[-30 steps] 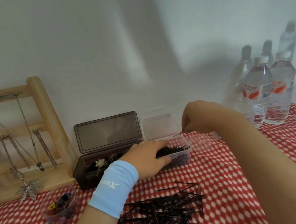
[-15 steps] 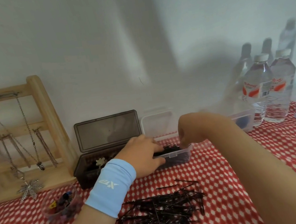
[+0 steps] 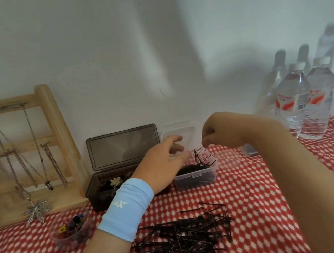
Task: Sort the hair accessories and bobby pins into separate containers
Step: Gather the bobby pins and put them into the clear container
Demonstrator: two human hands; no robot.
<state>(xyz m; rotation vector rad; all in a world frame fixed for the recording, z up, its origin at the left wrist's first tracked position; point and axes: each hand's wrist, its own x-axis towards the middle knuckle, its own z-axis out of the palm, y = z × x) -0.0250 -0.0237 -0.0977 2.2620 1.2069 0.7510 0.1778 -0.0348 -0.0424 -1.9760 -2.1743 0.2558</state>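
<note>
Head view: bobby pins (image 3: 199, 155) going into clear box (image 3: 195, 179).
Right hand (image 3: 217, 130) pinches pins above it; left hand (image 3: 164, 163) relaxed, empty. Next: release, regrasp from pile (image 3: 186, 239).

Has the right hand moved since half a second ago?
Yes. The right hand has lifted from the rim of the clear box to above it, pinching bobby pins.

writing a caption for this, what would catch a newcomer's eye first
First the big heap of black bobby pins on the red checked cloth, front centre. Then the right hand pinching a few pins above the clear box behind it, the left hand open beside it. A wooden necklace stand sits far left.
</note>
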